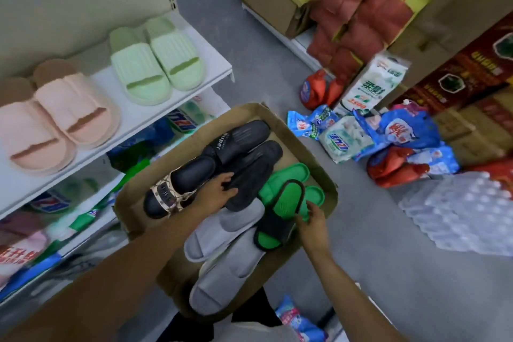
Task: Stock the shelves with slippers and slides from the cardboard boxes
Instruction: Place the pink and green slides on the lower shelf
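Head view looks down into an open cardboard box [302, 144] at the centre of the frame, its rim near the shelf [155, 116] on the left. The left hand [219, 189] lies with loose, spread fingers on a black slide [249, 175] in the middle of the box, not clearly gripping it. The right hand [312, 221], lower right of the box, pinches the edge of a black-and-green slipper [277, 216] lying over a green pair [297, 175]. Two grey slippers [222, 253] fill the near end. On the shelf, upper left, stand a pink pair [55, 119] and a pale green pair [155, 61], side by side
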A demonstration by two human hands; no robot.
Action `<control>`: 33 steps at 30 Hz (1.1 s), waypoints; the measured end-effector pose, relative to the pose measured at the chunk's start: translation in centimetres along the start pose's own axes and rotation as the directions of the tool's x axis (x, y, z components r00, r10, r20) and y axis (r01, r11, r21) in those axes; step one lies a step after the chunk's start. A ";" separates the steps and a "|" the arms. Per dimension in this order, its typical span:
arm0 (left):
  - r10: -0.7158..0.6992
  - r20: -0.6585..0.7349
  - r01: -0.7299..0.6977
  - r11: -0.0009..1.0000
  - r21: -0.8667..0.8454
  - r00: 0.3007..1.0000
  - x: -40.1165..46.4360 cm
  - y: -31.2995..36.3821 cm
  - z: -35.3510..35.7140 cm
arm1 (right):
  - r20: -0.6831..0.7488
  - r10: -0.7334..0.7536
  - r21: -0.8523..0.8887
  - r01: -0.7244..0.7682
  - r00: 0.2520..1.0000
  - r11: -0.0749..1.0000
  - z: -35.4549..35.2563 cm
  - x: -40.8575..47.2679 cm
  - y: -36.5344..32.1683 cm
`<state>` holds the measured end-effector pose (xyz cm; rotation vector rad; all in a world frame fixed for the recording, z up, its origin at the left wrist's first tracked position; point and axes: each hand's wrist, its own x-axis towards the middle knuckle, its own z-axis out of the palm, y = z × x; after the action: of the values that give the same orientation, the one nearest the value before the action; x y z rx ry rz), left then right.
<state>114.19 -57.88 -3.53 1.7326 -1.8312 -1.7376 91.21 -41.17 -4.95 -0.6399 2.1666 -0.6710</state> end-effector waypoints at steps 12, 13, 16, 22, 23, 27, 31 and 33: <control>-0.063 -0.079 0.071 0.993 0.093 0.995 2.2 -1.6 2.5 | 0.225 0.226 0.219 -0.275 0.948 0.936 3.7 0.0 3.9; -0.079 -0.082 0.086 0.992 0.089 0.993 2.2 -1.7 2.3 | 0.214 0.237 0.219 -0.283 0.948 0.934 3.6 0.0 3.5; -0.112 -0.074 0.117 0.992 0.053 0.991 2.5 -2.0 2.1 | 0.202 0.238 0.209 -0.279 0.950 0.937 3.7 0.1 3.1; -0.242 0.043 0.246 0.950 -0.193 0.969 3.1 -1.9 2.2 | 0.217 0.234 0.255 -0.286 0.948 0.924 3.4 0.1 2.9; -0.231 0.049 0.236 0.952 -0.195 0.972 3.0 -1.8 2.4 | 0.221 0.238 0.273 -0.294 0.946 0.916 3.4 0.1 2.7; -0.032 -0.048 0.032 0.999 0.000 0.998 2.2 -2.1 2.2 | 0.206 0.242 0.283 -0.294 0.948 0.913 3.5 0.0 2.2; 0.342 -0.106 -0.297 0.905 0.303 0.934 1.2 -3.0 1.8 | 0.223 0.253 0.287 -0.311 0.941 0.906 3.7 0.2 2.7; 0.438 -0.004 -0.387 0.796 0.465 0.899 0.7 -3.1 2.0 | 0.221 0.241 0.331 -0.305 0.945 0.893 4.2 0.7 4.2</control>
<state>114.49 -56.27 -6.89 1.3461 -2.4737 -1.0790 93.17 -39.57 -10.42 -0.1821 1.8564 -0.7999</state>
